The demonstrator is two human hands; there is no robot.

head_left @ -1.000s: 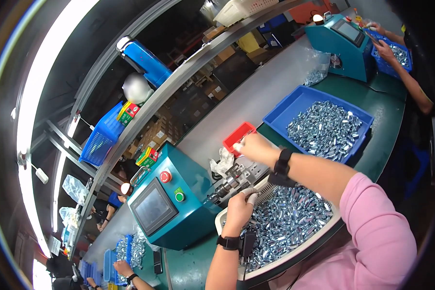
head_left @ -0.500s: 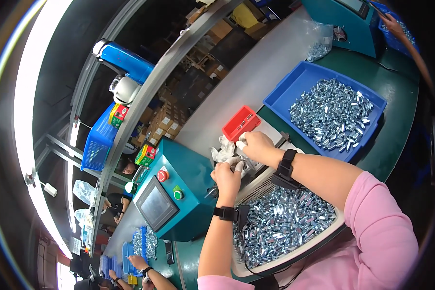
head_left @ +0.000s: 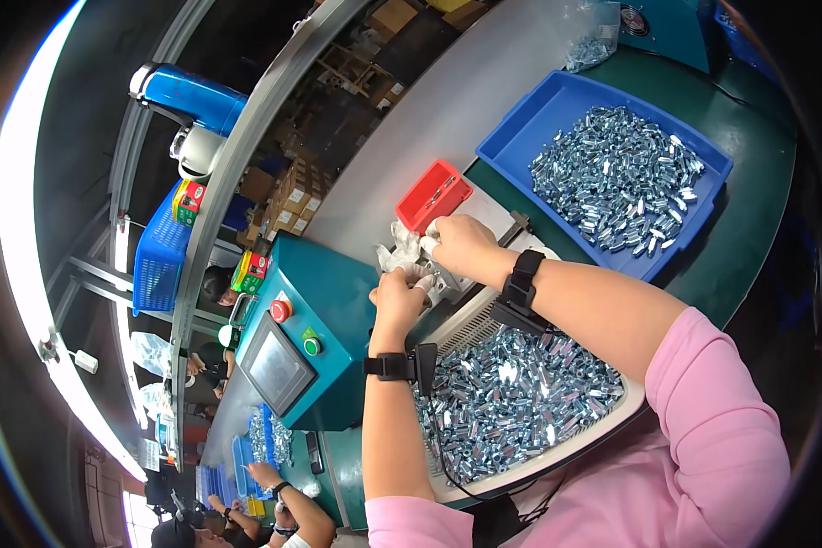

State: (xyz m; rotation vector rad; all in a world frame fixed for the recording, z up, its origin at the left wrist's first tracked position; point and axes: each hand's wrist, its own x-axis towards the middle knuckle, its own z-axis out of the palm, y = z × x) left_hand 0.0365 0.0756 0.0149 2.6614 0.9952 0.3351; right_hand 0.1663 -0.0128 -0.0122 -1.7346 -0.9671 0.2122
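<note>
White coverings sit on the fingertips of both my hands. My left hand (head_left: 398,303) is closed, its fingers bent together by a metal fixture (head_left: 442,290) beside the teal machine; whatever is in them is too small to make out. My right hand (head_left: 466,247) is closed too, thumb and fingers drawn together just below a red bin (head_left: 415,212), its grip hidden. Crumpled white gloves (head_left: 398,250) lie between the bin and my left hand. Under my forearms, a beige tray (head_left: 632,402) is heaped with shiny metal hex pieces (head_left: 521,402).
A blue tray (head_left: 513,137) of similar metal pieces stands at right on the green table (head_left: 749,192). The teal machine (head_left: 333,292) with screen and buttons stands left of my hands. A bag of parts (head_left: 592,46) lies far right. Co-workers' hands (head_left: 263,475) work at lower left.
The whole view has shifted, so bin, trays and machine sit a little higher and further left. Both hands stay at the fixture, still closed, with little change between them.
</note>
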